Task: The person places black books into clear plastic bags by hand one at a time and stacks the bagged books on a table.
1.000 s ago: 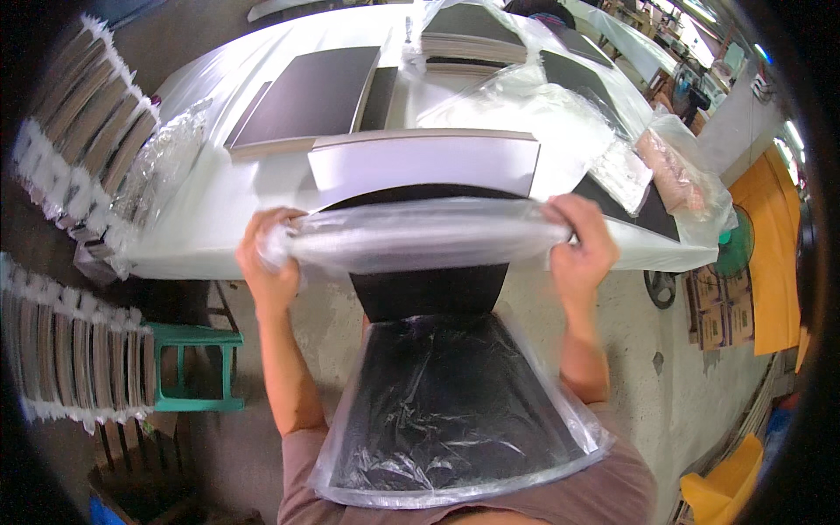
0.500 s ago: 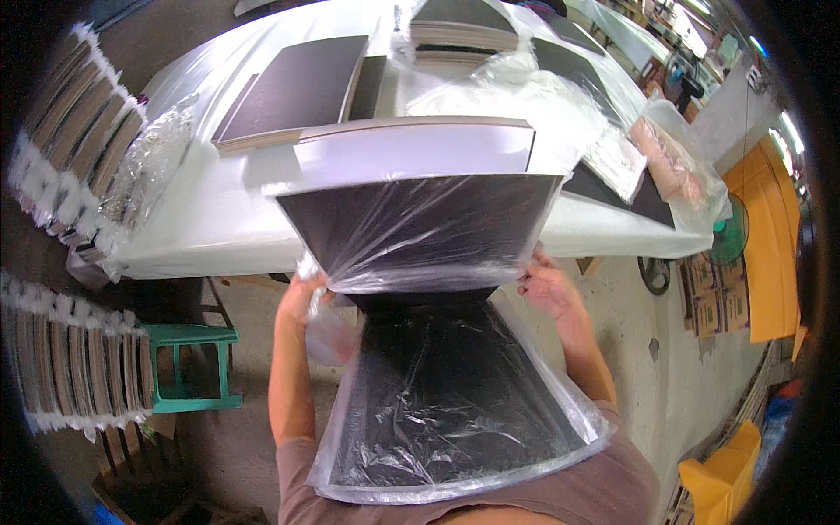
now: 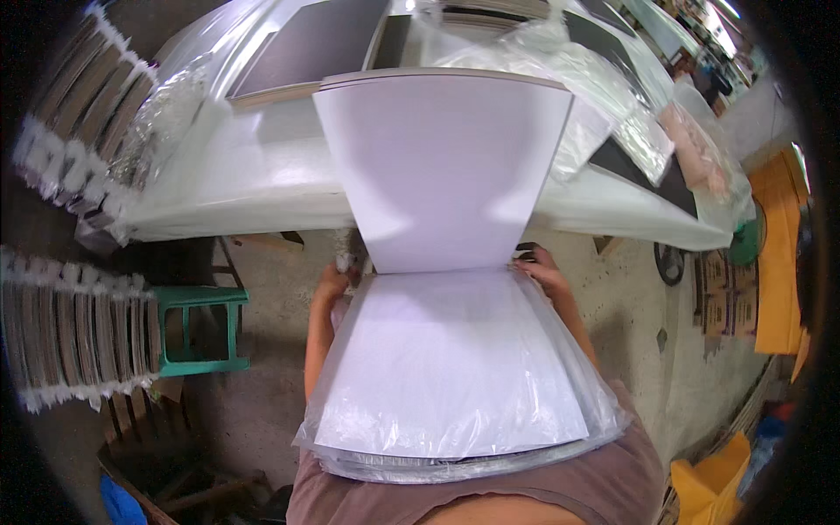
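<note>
A white panel in clear plastic film (image 3: 455, 367) lies flat on my lap, over other film-wrapped layers whose edges show at the near side. Beyond it a plain white board (image 3: 442, 166) leans up against the table, its lower edge meeting the wrapped panel. My left hand (image 3: 332, 283) is closed at the panel's far left corner, on the film, with a bunched piece of film rising above it. At the far right corner my right hand (image 3: 546, 271) has its fingers curled on the film's edge; a small dark shape by its fingertips is unclear.
The table (image 3: 236, 197) ahead is covered in white sheeting. Dark panels (image 3: 306, 44) and loose clear plastic bags (image 3: 595, 87) lie on it. Stacked film-edged boards (image 3: 87, 332) stand at left beside a green stool (image 3: 201, 328). Cardboard (image 3: 774, 262) stands at right.
The film-covered dark panel that stood tilted up has come down onto my lap, and a white face now shows there. The white board behind is uncovered. My hands stay at both sides.
</note>
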### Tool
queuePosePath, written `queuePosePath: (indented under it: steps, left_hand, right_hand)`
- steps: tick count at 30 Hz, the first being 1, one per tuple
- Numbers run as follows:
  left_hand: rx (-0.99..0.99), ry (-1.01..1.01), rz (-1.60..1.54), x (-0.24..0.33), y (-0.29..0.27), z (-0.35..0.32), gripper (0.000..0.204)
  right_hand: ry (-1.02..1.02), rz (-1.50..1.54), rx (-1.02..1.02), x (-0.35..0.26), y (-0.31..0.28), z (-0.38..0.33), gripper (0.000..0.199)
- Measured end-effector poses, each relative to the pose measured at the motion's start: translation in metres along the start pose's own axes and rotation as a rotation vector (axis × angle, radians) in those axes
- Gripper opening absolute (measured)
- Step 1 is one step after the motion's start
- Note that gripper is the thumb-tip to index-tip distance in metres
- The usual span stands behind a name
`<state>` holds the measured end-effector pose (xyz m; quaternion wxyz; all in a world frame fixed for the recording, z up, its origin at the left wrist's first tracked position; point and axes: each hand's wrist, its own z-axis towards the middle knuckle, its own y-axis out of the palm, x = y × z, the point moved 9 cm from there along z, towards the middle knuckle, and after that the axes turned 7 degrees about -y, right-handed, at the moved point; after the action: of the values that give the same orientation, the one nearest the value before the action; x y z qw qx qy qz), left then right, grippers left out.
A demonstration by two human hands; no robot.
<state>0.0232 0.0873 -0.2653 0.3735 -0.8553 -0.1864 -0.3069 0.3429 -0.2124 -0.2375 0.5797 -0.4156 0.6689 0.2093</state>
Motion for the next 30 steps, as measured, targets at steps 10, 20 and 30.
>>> queuePosePath:
  steps: [10, 20, 30]
  left_hand:
    - [-0.465, 0.832, -1.148, 0.279, -0.092, -0.193, 0.065]
    - [-0.727, 0.856, -1.177, 0.303, -0.038, -0.221, 0.064]
    - [-0.044, 0.558, -1.561, 0.18, -0.135, -0.117, 0.021]
  right_hand:
    - [-0.702, -0.27, -0.408, -0.31, 0.071, -0.052, 0.024]
    - [-0.676, 0.396, -0.206, -0.353, 0.117, -0.044, 0.04]
    - [-0.629, 0.375, 0.257, -0.311, 0.017, -0.01, 0.024]
